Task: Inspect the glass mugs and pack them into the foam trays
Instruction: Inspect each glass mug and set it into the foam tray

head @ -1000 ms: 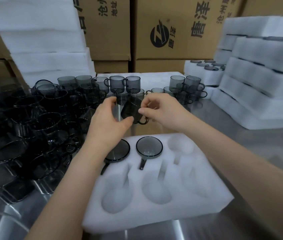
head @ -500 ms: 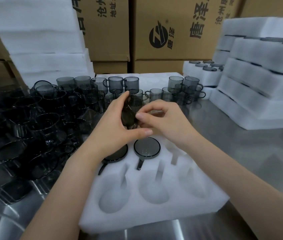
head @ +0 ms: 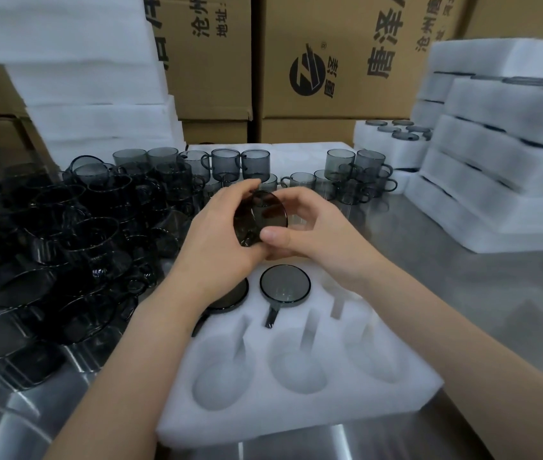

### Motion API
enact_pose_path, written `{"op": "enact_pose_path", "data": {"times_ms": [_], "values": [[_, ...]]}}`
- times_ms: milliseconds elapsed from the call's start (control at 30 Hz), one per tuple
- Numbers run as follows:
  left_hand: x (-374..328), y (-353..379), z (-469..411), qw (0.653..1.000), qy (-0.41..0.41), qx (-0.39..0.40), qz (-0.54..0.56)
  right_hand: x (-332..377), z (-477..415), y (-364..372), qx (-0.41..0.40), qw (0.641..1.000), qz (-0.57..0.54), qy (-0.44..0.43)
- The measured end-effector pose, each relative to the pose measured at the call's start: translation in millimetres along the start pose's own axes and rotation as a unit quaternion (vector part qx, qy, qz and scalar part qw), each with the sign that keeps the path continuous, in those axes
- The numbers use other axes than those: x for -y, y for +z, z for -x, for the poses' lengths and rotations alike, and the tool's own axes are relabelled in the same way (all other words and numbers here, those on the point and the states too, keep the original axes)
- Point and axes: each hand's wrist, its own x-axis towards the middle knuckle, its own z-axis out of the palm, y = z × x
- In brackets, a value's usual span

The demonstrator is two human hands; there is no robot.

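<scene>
Dark mug [head: 261, 216] turned more face-on than 1 second ago, left hand [head: 217, 240] fingers curled round it, right hand [head: 323, 240] fingers pinching its rim, above foam tray [head: 330, 410]

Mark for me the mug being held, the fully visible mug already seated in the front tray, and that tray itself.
held mug [head: 258, 215], head view, on its dark glass body.
packed mug [head: 285, 283], head view, centre of its round face.
foam tray [head: 296, 415], head view, bare front edge.
</scene>
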Motion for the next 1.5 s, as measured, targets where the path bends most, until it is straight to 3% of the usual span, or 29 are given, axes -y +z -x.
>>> {"op": "enact_pose_path", "data": {"times_ms": [133,267,433,600,800,1000,1167,1267,1400,1500], "values": [[-5.3,-1.3,2.6,0.999,-0.002,0.002,0.033,-2.7,-1.9,1.2,-0.013,1.000,-0.005,0.012],[-10.4,-1.9,3.9,0.999,0.029,0.031,0.009,-0.5,-3.0,6.3,-0.080,0.995,0.047,0.022],[-9.2,-1.9,3.6,0.998,0.046,0.032,-0.014,2.5,-2.3,6.5,-0.110,0.994,-0.002,0.014],[-5.1,-2.1,2.3,0.998,0.036,0.013,0.043,4.5,-1.7,-2.6,-0.040,0.990,-0.134,0.036],[-0.3,-2.7,-0.1,0.992,0.019,-0.030,0.119,3.6,-0.8,-12.0,0.049,0.981,-0.185,0.039],[-2.3,-2.7,0.3,0.997,0.011,-0.027,0.076,-1.3,-1.2,-4.1,-0.001,0.997,-0.079,0.018],[-7.1,-2.6,2.3,0.998,0.049,0.011,0.023,0.2,0.6,5.6,-0.090,0.993,0.074,-0.023],[-7.4,-1.5,1.3,0.995,0.094,0.009,0.030,0.9,-0.3,7.0,-0.124,0.986,0.100,-0.038],[-6.3,-1.8,2.2,0.994,0.083,-0.026,0.067,8.5,-2.2,3.4,-0.117,0.993,-0.023,0.021],[-4.2,-3.5,3.0,0.988,0.078,-0.054,0.119,10.6,-2.3,-2.8,-0.054,0.995,-0.065,0.042]]}}
